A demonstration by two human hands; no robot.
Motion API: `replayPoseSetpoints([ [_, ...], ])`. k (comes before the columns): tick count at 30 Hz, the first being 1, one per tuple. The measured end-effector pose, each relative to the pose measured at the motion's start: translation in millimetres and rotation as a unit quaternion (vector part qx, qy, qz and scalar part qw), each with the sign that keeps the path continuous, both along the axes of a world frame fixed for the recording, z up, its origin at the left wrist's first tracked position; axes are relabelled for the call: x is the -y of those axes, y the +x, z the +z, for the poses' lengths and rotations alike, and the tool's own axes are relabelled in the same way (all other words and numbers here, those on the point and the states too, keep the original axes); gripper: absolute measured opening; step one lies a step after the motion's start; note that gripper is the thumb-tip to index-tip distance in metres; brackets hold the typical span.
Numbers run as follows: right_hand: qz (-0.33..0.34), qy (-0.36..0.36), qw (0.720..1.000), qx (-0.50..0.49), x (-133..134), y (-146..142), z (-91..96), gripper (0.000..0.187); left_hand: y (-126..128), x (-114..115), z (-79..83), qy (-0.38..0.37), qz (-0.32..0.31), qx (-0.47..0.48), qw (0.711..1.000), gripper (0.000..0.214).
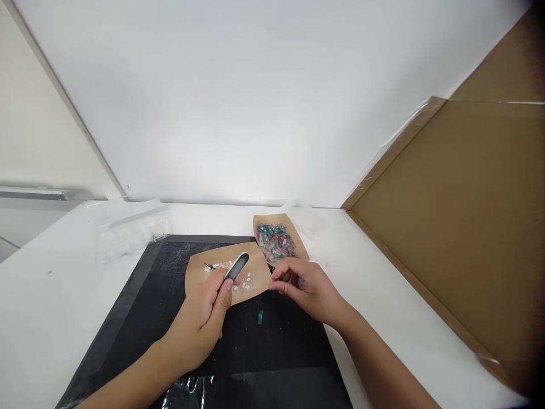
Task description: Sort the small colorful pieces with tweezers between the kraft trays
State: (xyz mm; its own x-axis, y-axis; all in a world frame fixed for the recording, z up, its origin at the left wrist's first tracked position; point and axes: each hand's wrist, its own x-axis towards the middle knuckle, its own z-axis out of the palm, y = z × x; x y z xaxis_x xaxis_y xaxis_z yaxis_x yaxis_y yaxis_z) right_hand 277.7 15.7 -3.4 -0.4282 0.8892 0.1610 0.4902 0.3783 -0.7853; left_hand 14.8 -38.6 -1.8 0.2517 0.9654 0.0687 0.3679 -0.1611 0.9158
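Note:
My left hand (204, 318) is closed around a nail file (238, 266), dark on its face with a pale edge, pointing up to the right. Beneath it lies a brown paper tray (200, 264) with small white pieces (246, 282) and a thin dark strand in it. At that tray's right corner my right hand (304, 287) is pinched; whatever sits between its fingertips is too small to make out. Just behind the right hand, a second brown paper tray (301, 247) holds many teal, pink and clear nail-shaped pieces (275, 241). A single teal piece (260, 317) rests on the black mat in front.
The black mat (272, 352) covers the middle of the white table (55, 301). A clear plastic case (131, 230) lies at the back left, and crumpled clear plastic (304, 217) at the back. Cardboard (468, 227) stands along the right side, a white wall behind.

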Motion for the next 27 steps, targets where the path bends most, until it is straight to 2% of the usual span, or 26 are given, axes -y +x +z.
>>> replayPoseSetpoints([
  [4, 0.050, -0.018, 0.998, 0.022, 3, -1, 0.5, 0.019, 0, 0, -0.5, -0.006, -0.004, -0.002, 1.000, 0.034],
  [9, 0.116, 0.029, 0.991, 0.063, 9, -4, 5.8, 0.018, 1, -3, -1.9, -0.030, 0.012, 0.004, 0.999, 0.036],
  [13, 0.137, 0.059, 0.988, 0.050, 10, -4, 12.8, 0.019, 2, -5, 3.7, -0.005, 0.009, -0.005, 1.000, 0.034],
  [17, 0.136, 0.073, 0.986, 0.060, 10, -6, 13.7, 0.028, 4, -6, 8.8, 0.035, -0.003, -0.048, 0.998, 0.032],
  [21, 0.090, 0.092, 0.987, 0.096, 7, -5, 5.5, 0.031, 3, -5, 6.7, 0.043, 0.001, -0.073, 0.996, 0.034],
  [24, -0.004, 0.105, 0.991, 0.079, 1, 3, -2.3, 0.031, 2, -4, 5.9, 0.043, 0.003, -0.082, 0.996, 0.035],
  [27, -0.101, 0.141, 0.983, 0.068, -9, 15, -7.6, 0.038, 2, -3, 8.6, 0.047, 0.000, -0.098, 0.994, 0.035],
])
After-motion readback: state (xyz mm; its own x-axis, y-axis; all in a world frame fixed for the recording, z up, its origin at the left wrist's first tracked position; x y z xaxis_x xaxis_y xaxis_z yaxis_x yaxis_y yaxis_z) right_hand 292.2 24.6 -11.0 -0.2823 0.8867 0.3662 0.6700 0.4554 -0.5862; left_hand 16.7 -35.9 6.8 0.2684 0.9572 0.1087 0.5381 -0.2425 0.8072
